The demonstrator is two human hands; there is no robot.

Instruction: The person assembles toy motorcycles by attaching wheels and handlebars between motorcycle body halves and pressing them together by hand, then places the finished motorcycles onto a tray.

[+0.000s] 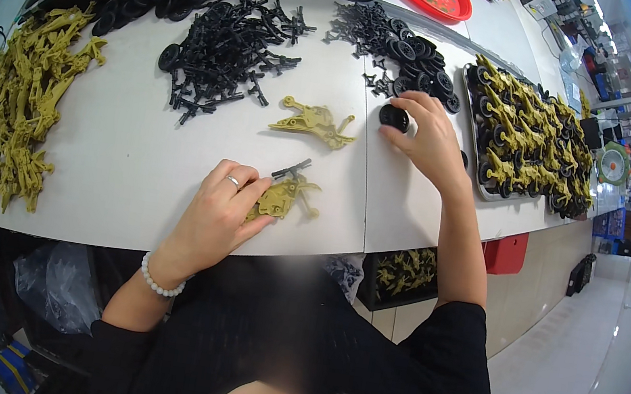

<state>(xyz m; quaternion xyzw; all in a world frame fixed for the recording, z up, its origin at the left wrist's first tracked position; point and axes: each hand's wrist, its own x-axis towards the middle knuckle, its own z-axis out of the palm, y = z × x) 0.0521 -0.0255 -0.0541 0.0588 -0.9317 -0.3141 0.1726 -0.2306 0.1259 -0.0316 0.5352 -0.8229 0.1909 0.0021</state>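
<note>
head cam | worn on head, looks steeply down | near white table (127,144) | single view

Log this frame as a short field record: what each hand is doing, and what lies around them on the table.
left hand: holds olive plastic part with black axle piece against white table
right hand: fingertips grip black wheel
between hands: loose olive part
centre back: black axle pile
far left: olive parts pile
right: tray of assembled olive pieces
</note>
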